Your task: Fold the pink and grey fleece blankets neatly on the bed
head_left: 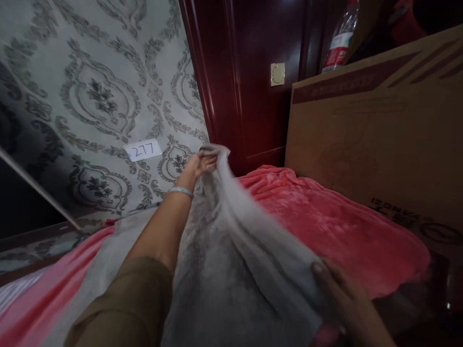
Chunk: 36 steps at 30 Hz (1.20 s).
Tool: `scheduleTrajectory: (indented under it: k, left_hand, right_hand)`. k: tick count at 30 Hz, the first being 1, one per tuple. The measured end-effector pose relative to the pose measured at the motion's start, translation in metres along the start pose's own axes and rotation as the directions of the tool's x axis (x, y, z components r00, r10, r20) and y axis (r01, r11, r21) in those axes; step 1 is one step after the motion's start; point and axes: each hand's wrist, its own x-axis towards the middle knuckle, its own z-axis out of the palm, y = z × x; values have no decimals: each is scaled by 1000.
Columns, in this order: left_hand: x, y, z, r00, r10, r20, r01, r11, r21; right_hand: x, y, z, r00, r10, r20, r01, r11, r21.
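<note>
A grey blanket [217,270] stretches between my two hands, its upper edge raised and slightly blurred. My left hand [204,163] reaches far forward near the wall, fingers closed on one corner of the blanket. At the lower right, my right hand [340,284] grips the blanket's other edge, thumb on top; it is blurred by motion. Beneath and beyond the grey cloth lies a pink-red blanket [307,212], spread over the surface. More of the pink-red cloth shows at the lower left.
A large cardboard box [361,144] stands along the right side, with a plastic bottle [340,46] behind its top edge. Dark red wood panelling [253,106] carries a switch plate [278,74]. On the patterned wall [104,96] is a paper label [144,150] reading 277.
</note>
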Motion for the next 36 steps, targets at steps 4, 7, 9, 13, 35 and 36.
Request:
scheduleTrajectory:
  k: [4, 7, 9, 13, 35, 36]
  left_hand:
    - [10, -4, 62, 963, 173, 205, -181, 983, 19]
    - [-12, -41, 89, 951, 214, 225, -285, 889, 359]
    - [-38, -72, 91, 951, 234, 200, -307, 777, 549]
    - [-109, -127, 59, 956, 230, 182, -292, 692, 660]
    - [-350, -163, -11, 993, -43, -111, 117, 177, 977]
    - [-359, -162, -16, 990, -53, -129, 136, 178, 975]
  right_hand:
    - [8, 29, -26, 924, 374, -85, -336, 896, 290]
    - [6, 46, -33, 897, 439, -52, -399, 854, 334]
    - [7, 50, -37, 897, 442, -22, -412, 852, 323]
    - [20, 40, -48, 936, 345, 72, -352, 906, 234]
    - [38, 32, -17, 705, -655, 273, 602, 349, -718]
    - [30, 20, 5, 632, -705, 321, 686, 317, -655]
